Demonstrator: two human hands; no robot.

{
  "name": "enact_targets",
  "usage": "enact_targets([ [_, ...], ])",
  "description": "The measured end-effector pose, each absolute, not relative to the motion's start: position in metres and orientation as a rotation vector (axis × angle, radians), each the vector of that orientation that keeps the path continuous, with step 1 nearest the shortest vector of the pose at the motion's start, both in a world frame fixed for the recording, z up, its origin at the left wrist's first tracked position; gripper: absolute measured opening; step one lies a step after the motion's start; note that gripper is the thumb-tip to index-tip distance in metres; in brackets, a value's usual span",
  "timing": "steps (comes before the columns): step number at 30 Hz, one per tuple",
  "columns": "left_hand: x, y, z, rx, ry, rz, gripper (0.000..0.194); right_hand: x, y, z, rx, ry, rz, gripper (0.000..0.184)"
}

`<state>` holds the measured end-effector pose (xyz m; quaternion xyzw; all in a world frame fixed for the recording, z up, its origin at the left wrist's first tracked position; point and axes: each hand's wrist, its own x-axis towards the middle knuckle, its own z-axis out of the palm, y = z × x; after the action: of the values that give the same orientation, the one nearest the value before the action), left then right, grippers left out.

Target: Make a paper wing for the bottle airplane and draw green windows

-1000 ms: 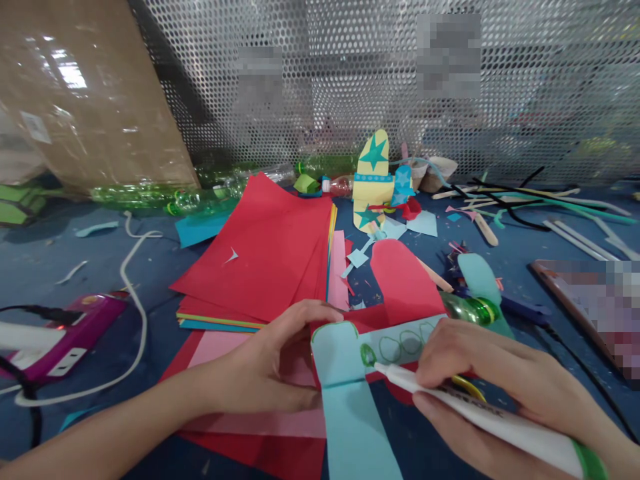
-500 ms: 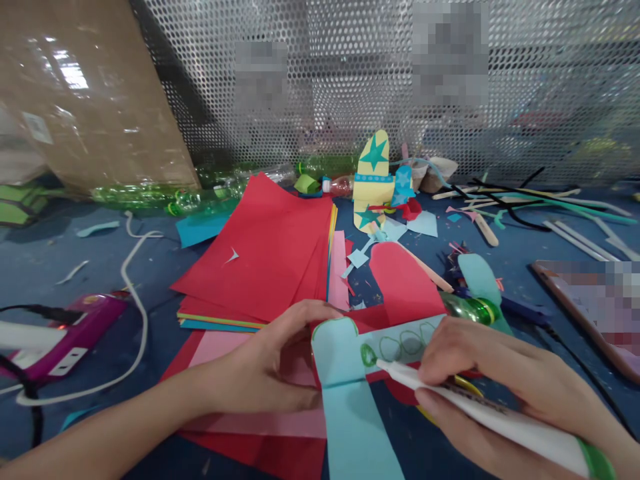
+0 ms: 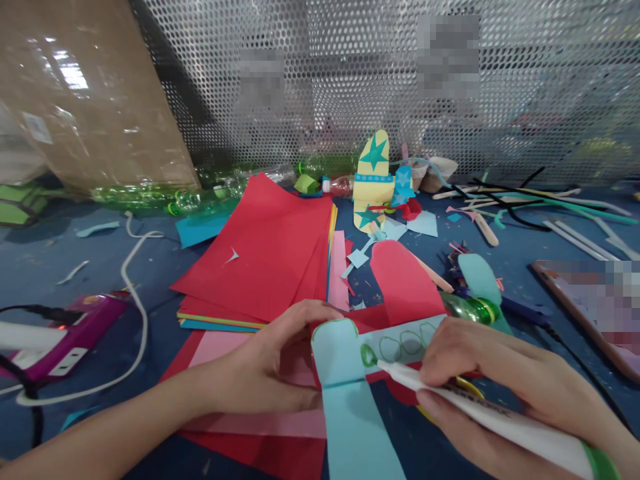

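My right hand (image 3: 495, 387) is closed round a white marker (image 3: 505, 415) with a green end. Its tip touches a light-blue paper strip (image 3: 390, 353), on a circle that shows a thick green outline. Several thinner green ovals run along the strip to the right. Curved round the left edge of the red and light-blue paper craft (image 3: 337, 350), my left hand (image 3: 280, 373) grips it between thumb and fingers. A long light-blue paper flap (image 3: 357, 427) hangs from the craft towards me. Behind the strip stands a red rounded paper piece (image 3: 407, 280).
A stack of red paper (image 3: 265, 247) lies left of centre. Further back stands a yellow paper piece with stars (image 3: 374, 167). A purple power strip (image 3: 85, 340) with cables is at left, a phone (image 3: 590, 313) at right. Pipe cleaners (image 3: 535, 200) and plastic bottles (image 3: 140, 195) line the back.
The marker tip has shifted very slightly at the thick green circle. My left hand and the paper craft have stayed in place.
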<state>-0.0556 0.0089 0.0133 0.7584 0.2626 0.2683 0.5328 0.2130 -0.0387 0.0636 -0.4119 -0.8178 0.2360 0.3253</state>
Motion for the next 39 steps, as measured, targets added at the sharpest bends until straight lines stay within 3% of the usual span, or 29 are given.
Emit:
enact_targets([
  [28,-0.055,0.009,0.015,1.835,0.628,0.656,0.074,0.213,-0.038,0.065,-1.068,-2.130,0.641,0.019],
  [39,-0.054,0.010,0.014,1.837,0.625,0.642,0.069,0.201,-0.033,0.067,-1.146,-2.023,0.637,0.012],
])
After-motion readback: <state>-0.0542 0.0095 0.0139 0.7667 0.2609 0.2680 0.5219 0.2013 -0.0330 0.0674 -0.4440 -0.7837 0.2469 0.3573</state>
